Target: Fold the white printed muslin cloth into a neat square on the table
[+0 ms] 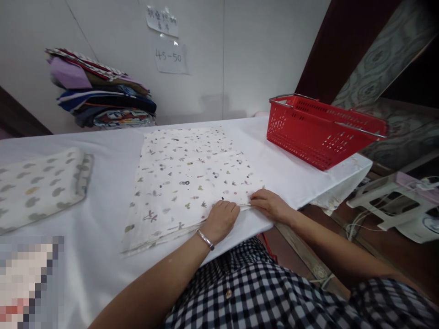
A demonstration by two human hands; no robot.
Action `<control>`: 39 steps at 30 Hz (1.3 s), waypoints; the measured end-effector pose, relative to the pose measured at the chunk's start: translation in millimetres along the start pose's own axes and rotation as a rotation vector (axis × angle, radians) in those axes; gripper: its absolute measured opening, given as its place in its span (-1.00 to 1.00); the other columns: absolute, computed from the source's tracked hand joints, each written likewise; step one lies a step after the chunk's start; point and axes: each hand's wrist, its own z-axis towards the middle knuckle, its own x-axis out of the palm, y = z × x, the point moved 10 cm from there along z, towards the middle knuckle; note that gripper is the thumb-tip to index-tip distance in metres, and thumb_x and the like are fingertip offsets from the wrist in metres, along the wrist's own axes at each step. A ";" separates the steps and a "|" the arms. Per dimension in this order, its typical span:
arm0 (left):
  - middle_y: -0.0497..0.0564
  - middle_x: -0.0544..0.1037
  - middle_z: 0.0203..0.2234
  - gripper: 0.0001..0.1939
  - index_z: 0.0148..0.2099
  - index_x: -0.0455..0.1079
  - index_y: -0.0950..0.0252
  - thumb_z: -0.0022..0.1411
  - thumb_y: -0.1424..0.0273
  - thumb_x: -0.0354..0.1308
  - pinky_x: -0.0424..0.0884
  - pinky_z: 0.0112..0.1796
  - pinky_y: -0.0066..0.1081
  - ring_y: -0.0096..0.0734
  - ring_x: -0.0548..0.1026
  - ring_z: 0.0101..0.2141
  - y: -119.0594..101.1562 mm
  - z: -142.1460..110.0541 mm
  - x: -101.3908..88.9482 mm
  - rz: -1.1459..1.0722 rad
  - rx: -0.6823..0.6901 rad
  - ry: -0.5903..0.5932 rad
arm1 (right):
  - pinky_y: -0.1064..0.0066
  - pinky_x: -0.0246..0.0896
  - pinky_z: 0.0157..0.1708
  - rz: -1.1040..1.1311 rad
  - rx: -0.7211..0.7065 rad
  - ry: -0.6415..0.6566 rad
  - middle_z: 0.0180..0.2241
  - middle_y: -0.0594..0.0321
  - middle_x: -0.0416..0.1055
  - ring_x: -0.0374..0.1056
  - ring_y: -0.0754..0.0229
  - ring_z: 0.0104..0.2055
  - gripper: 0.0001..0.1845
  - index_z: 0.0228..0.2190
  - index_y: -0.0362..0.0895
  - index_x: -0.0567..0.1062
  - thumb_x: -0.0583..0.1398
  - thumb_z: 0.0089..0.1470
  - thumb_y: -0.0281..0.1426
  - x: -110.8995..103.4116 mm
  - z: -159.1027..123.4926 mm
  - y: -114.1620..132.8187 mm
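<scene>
A white printed cloth (192,183) with small plant and figure motifs lies folded in layers on the white-covered table (106,183). My left hand (222,218), with a silver bracelet at the wrist, is closed on the cloth's near edge, its fingers curled over it. Close by on the right, my right hand (269,204) grips the near right corner between its fingers; the thumb is mostly hidden. Some of the cloth's stacked layers show along the near edge.
A folded cloth with grey-green motifs (44,183) lies at the left. Folded fabrics (106,98) are stacked by the back wall. A red basket (318,132) stands on the table's right end. Beyond it, a white plastic stool (394,205) and cables are on the floor.
</scene>
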 end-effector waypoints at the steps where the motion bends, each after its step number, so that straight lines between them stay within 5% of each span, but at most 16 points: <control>1: 0.01 0.44 -0.39 -0.88 -0.28 0.29 0.30 0.26 0.52 -0.07 0.25 -0.28 -0.32 -0.33 0.36 -0.34 0.8 0.2 0.2 -0.003 -0.008 0.003 | 0.23 0.22 -0.11 -0.008 -0.008 0.010 -0.16 0.11 0.39 0.28 0.12 -0.11 -0.71 -0.19 -0.08 0.48 -0.01 0.19 -0.41 0.9 -0.2 1.1; 10: 0.01 0.46 -0.41 -0.77 -0.04 0.24 0.31 0.26 0.53 -0.09 0.25 -0.33 -0.33 -0.33 0.41 -0.35 5.8 4.6 5.5 0.003 -0.063 0.080 | 0.15 0.21 -0.07 -0.055 -0.007 -0.009 -0.06 0.07 0.37 0.26 0.10 -0.02 -0.67 -0.04 -0.08 0.39 0.02 0.18 -0.39 -2.5 -16.6 -6.7; 18: -0.01 0.46 -0.44 -0.89 -0.25 0.30 0.29 0.24 0.52 -0.04 0.27 -0.33 -0.32 -0.30 0.39 -0.33 5.7 5.2 5.3 -0.040 -0.078 0.107 | 0.17 0.25 -0.10 -0.163 0.094 0.001 -0.07 0.02 0.37 0.28 0.06 -0.04 -0.61 -0.02 -0.15 0.38 -0.01 0.13 -0.52 -10.8 -37.1 -30.5; 29: 0.02 0.44 -0.38 -0.83 -0.18 0.28 0.30 0.24 0.56 -0.07 0.30 -0.33 -0.33 -0.32 0.37 -0.31 3.3 2.8 3.5 -0.046 -0.078 0.093 | 0.18 0.31 -0.19 -0.151 0.138 -0.048 -0.14 0.09 0.44 0.36 0.08 -0.16 -0.62 -0.04 -0.07 0.39 -0.02 0.14 -0.48 -16.1 -48.2 -46.6; 39: 0.01 0.40 -0.33 -0.95 -0.27 0.29 0.31 0.23 0.47 0.02 0.28 -0.38 -0.36 -0.32 0.32 -0.26 -3.9 -2.2 5.2 -0.094 -0.074 0.108 | 0.11 0.29 -0.10 -0.214 0.067 -0.055 -0.08 0.13 0.42 0.30 0.01 -0.03 -0.55 0.02 -0.02 0.36 0.03 0.08 -0.48 -17.7 -54.8 -32.0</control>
